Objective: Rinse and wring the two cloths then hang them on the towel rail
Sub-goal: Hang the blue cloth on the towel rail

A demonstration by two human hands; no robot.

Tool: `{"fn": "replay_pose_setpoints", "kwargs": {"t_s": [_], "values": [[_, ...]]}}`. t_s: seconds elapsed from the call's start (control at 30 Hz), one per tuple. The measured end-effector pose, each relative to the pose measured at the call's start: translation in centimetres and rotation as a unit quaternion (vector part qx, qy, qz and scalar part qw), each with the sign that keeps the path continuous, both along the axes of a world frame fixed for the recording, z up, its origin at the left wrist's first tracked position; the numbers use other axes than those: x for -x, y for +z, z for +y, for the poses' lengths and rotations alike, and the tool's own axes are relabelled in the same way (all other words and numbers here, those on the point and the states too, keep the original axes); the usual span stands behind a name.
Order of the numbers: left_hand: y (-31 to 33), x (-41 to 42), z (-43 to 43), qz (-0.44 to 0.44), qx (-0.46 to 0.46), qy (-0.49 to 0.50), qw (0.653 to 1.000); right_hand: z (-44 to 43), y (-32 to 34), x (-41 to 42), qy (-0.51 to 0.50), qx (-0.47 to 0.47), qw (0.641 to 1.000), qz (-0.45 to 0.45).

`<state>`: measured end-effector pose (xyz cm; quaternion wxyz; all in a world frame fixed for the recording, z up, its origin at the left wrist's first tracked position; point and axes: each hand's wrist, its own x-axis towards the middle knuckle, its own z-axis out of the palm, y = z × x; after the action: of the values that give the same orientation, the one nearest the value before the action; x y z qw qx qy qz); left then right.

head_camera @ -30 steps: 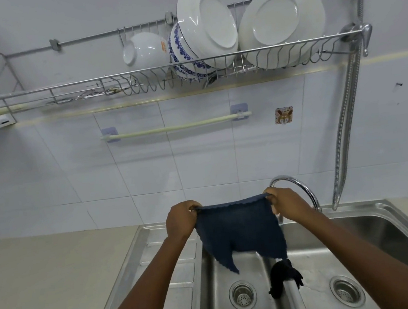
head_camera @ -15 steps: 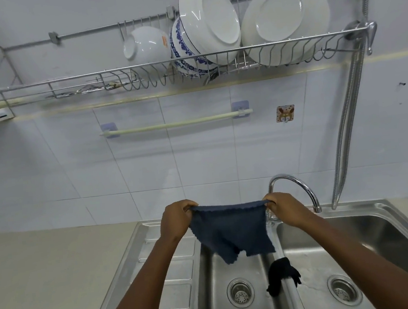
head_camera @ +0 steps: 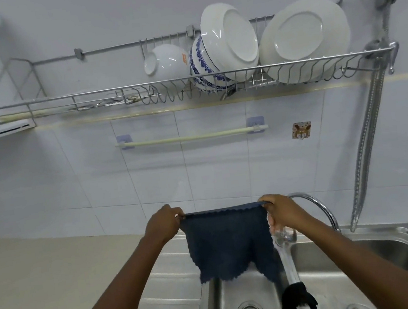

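A dark blue cloth [head_camera: 229, 243] hangs spread out above the left sink basin. My left hand [head_camera: 163, 223] pinches its top left corner and my right hand [head_camera: 282, 211] pinches its top right corner, so the upper edge is stretched taut. A second cloth, black [head_camera: 298, 298], lies draped over the divider between the two basins. The pale towel rail [head_camera: 191, 137] is fixed to the tiled wall, well above the blue cloth, and nothing hangs on it.
The steel double sink [head_camera: 390, 237] has a curved tap [head_camera: 315, 207] just behind my right hand. A wire dish rack [head_camera: 89, 96] with bowls and plates [head_camera: 304, 38] runs above the rail. A flexible metal hose [head_camera: 367, 146] hangs at the right. A beige counter [head_camera: 47, 281] lies at the left.
Both hands have lifted the blue cloth a little and pulled it out wider, so it hangs flatter. The view has tilted upward. The black cloth has stayed on the divider.
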<state>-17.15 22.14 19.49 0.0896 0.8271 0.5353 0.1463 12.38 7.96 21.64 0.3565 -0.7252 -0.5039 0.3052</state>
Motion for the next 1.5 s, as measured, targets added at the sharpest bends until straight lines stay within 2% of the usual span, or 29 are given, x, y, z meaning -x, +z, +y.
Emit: {"fn": "replay_pose_setpoints", "kwargs": {"t_s": [0.1,0.23,0.3,0.43,0.5,0.53,0.57,0.63,0.67,0.77,0.9,0.97,1.1,1.17,1.27,1.3,1.37,1.5], "values": [[4.2,1.4,3.0,-0.051,0.022,0.012,0.998,3.0,4.2,1.1,-0.009,-0.045,0.983,0.176],[10.0,2.2,6.9,-0.199,0.071,0.015,0.977,7.9,9.7,2.2,-0.001,-0.11,0.954,0.28],[12.6,2.3,9.0,-0.293,0.098,0.028,0.951,10.7,12.1,2.7,-0.007,-0.139,0.943,0.302],[16.9,1.5,13.4,-0.491,0.184,0.015,0.851,16.5,15.6,3.2,-0.035,-0.195,0.944,0.266],[17.7,1.0,15.7,-0.504,0.163,-0.004,0.848,19.0,16.5,3.1,-0.037,-0.208,0.953,0.216],[17.8,0.8,16.8,-0.482,0.138,-0.02,0.865,20.2,16.7,3.0,-0.03,-0.206,0.962,0.178],[17.7,0.7,17.8,-0.429,0.096,-0.043,0.897,21.2,16.7,2.8,-0.019,-0.198,0.971,0.132],[16.7,0.5,19.8,-0.276,0.014,-0.102,0.956,22.9,16.2,2.4,0.004,-0.175,0.984,0.037],[16.1,0.3,20.6,-0.199,-0.004,-0.125,0.972,23.7,15.8,2.3,0.014,-0.158,0.987,-0.008],[14.3,0.1,21.9,-0.06,-0.009,-0.129,0.99,24.6,14.2,2.2,0.029,-0.116,0.985,-0.127],[14.5,-0.2,23.8,0.052,-0.073,-0.034,0.995,25.9,13.1,1.5,0.045,-0.106,0.959,-0.259],[14.7,-0.3,24.5,0.065,-0.08,0.019,0.995,26.4,12.9,1.6,0.028,-0.106,0.945,-0.307],[14.6,-0.3,25.5,-0.002,-0.107,0.121,0.987,27.4,13.3,2.4,-0.055,-0.105,0.904,-0.411],[15.1,-0.4,25.7,0.042,-0.162,0.142,0.976,27.6,13.5,2.6,-0.086,-0.094,0.887,-0.444],[15.3,-1.2,25.2,0.171,-0.209,0.083,0.959,27.9,13.4,2.4,-0.099,-0.104,0.872,-0.468],[15.1,-1.3,24.9,0.199,-0.2,0.058,0.958,28.1,13.4,2.3,-0.092,-0.122,0.861,-0.484],[14.6,-0.6,25.0,0.187,-0.18,0.027,0.965,28.3,13.2,2.2,-0.052,-0.141,0.842,-0.518],[14.6,2.9,25.4,0.174,-0.198,0.046,0.964,28.2,12.5,3.2,0.062,-0.123,0.846,-0.515]]}}
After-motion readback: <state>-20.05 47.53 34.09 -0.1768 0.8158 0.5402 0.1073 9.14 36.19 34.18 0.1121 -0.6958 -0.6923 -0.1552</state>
